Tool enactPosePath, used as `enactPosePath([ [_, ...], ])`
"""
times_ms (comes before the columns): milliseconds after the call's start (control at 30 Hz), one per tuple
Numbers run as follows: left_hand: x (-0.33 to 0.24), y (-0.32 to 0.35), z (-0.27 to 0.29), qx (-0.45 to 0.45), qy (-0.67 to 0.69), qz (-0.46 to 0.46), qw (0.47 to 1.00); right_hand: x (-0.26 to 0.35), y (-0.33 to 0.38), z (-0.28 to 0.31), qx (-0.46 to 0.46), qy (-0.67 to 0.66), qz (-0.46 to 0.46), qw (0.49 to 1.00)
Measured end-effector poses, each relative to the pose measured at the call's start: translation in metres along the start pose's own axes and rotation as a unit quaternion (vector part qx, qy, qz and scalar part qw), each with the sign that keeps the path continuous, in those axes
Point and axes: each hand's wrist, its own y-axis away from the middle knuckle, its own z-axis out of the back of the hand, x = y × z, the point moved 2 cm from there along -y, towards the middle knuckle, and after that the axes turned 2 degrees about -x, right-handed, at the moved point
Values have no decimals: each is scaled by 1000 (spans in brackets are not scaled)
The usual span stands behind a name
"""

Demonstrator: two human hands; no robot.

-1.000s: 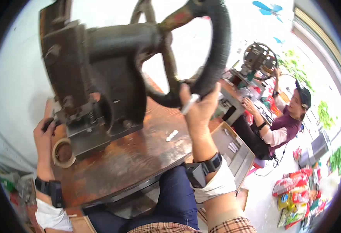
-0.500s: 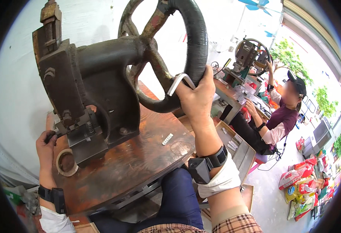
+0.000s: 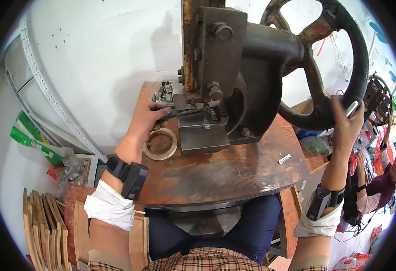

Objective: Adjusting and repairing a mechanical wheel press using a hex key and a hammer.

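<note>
- White-painted wall (image 3: 94,54) runs from ten to twelve o'clock, marked with small dark holes; below it stands a brown wooden table (image 3: 216,176), its top stained and glossy in patches.
- Change noted: the view has swung left. The press (image 3: 263,90) now sits at twelve to one o'clock, and a container of small metal pieces (image 3: 164,91) shows clearly at eleven. For the work in hand, this puts the die area and both hands in plain sight.
- Left hand (image 3: 144,118), at nine to ten o'clock: thumb and fingers pinched together on a thin dark tool (image 3: 180,113), which points at the die area. Its tip cannot be made out.
- Right hand (image 3: 347,128), at three o'clock: remains wrapped on the lower rim of the handwheel (image 3: 358,54); thumb blurred. A pale strip (image 3: 352,108) lies at its fingers; whether held or fixed, cannot tell.
- Materials: press of dark, worn metal with a blocky head and hexagonal bolts; wheel rim thick, round and black, spokes scuffed brown.
- Beige ring (image 3: 162,156) lies flat at nine o'clock; a pale, ridged piece (image 3: 284,158) rests between three and four.
- Wooden boards (image 3: 44,230) stand on edge at eight o'clock.
</note>
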Motion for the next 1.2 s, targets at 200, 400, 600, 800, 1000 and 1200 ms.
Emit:
enactPosePath([
  [200, -3, -13, 1, -22, -50, -50, 997, -3, 1, -5, -3, -42, 14, 999],
  [400, 6, -19, -1, -12, -20, -20, 1000, -4, 13, -7, -12, -56, 6, 998],
  [600, 11, -15, -6, -23, 26, -28, 999, -33, 42, -21, -43, -70, 21, 996],
  [800, 6, -11, -7, -60, 63, -7, 996, -26, 51, -31, -71, -76, 58, 993],
  [1000, 7, -13, -7, -57, 73, -28, 995, -33, 58, -38, -83, -94, 46, 991],
  [1200, 9, -9, -9, -62, 71, -21, 995, -56, 76, -55, -93, -154, 20, 984],
])
